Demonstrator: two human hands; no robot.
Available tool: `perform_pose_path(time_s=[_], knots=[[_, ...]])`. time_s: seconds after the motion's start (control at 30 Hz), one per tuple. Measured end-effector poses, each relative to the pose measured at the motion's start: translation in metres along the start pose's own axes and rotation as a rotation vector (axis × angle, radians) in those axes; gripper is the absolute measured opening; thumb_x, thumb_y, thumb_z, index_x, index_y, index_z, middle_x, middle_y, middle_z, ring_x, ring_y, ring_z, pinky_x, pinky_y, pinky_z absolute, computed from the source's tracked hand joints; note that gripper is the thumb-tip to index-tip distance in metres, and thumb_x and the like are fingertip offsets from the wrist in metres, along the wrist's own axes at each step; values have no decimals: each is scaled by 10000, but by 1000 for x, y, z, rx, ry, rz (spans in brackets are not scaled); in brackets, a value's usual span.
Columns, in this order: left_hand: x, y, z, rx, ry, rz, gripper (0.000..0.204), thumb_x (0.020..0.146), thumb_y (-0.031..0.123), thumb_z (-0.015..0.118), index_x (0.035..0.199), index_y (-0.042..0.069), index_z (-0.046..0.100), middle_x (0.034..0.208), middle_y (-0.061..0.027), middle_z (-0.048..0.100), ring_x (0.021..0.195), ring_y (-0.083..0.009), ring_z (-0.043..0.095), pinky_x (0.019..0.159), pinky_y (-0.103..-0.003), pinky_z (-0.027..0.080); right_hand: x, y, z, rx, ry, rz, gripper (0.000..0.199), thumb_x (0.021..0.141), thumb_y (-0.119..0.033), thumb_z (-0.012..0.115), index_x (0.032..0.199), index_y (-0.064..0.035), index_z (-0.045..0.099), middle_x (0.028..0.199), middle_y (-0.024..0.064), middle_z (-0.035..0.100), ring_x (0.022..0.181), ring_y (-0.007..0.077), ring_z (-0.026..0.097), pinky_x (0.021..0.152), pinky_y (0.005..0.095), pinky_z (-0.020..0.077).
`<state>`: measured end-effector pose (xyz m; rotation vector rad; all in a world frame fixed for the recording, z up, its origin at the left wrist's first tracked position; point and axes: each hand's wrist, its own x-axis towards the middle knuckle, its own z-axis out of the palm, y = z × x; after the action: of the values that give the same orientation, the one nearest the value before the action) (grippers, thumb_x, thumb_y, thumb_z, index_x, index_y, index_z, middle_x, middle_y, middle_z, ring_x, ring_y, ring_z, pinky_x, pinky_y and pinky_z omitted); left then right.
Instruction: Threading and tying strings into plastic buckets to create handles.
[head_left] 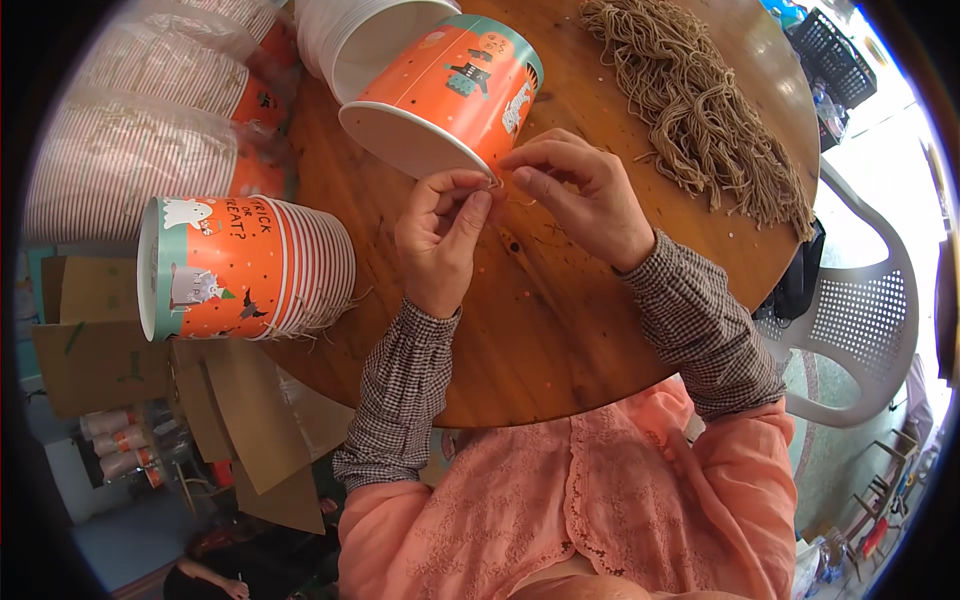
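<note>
A paper bucket point(450, 80), orange with green bands and cartoon figures, lies tilted on its side on the round table, its white rim toward me. My left hand point(445, 235) is closed at that rim, thumb and forefinger pinching a thin tan cord point(494, 182). Close to its right, my right hand point(590, 190) has thumb and forefinger drawn near each other at the same cord; the exact grip is partly hidden. A loose cord end shows just below the right fingertips.
A stack of similar buckets point(225, 268) lies at the left table edge, cord strands by its rims. Wrapped bucket stacks point(130, 150) are behind it. A bundle of tan cords point(700, 110) lies at the far right. Beyond are a grey chair point(860, 310) and cardboard boxes point(100, 370).
</note>
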<state>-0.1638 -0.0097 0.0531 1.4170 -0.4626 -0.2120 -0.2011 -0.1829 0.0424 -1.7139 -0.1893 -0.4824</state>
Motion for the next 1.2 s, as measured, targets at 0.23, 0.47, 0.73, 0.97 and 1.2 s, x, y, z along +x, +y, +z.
perform_pose_path(time_s=[0.23, 0.47, 0.73, 0.97, 1.2], knots=[[1, -4, 0, 28, -8, 103, 135, 946, 43, 571, 1064, -23, 563, 958, -83, 654, 874, -127, 636, 794, -245, 521, -2, -1, 6, 49, -102, 30, 189, 844, -132, 698, 1005, -34, 690, 919, 73, 659, 810, 164, 646, 703, 281, 518], [0, -4, 3, 53, 26, 105, 124, 936, 17, 580, 1051, -30, 578, 956, -92, 660, 878, -134, 647, 810, -246, 531, -5, -7, 8, -83, -10, 21, 116, 813, -79, 718, 895, -16, 666, 854, 60, 652, 779, 154, 634, 671, 272, 506], [0, -3, 3, 75, 100, 70, 106, 925, 11, 597, 1023, -29, 593, 942, -82, 663, 876, -132, 652, 804, -236, 534, -7, -9, 13, -252, 43, -171, 102, 820, -29, 698, 912, -9, 659, 874, 56, 647, 766, 136, 619, 658, 264, 504], [-1, -5, 4, 105, 89, 125, 117, 919, 12, 606, 1029, -28, 596, 939, -77, 665, 843, -111, 644, 787, -227, 540, -8, -7, 12, -92, 26, -56, 121, 825, -17, 686, 941, -5, 659, 912, 70, 666, 791, 142, 647, 652, 259, 523], [-1, -4, 9, 42, 118, 100, 119, 916, 15, 612, 1023, -33, 594, 935, -90, 677, 825, -119, 652, 764, -240, 551, -6, -3, 17, -281, 112, -246, 99, 814, -32, 695, 888, -6, 636, 854, 72, 654, 724, 156, 640, 605, 270, 518]])
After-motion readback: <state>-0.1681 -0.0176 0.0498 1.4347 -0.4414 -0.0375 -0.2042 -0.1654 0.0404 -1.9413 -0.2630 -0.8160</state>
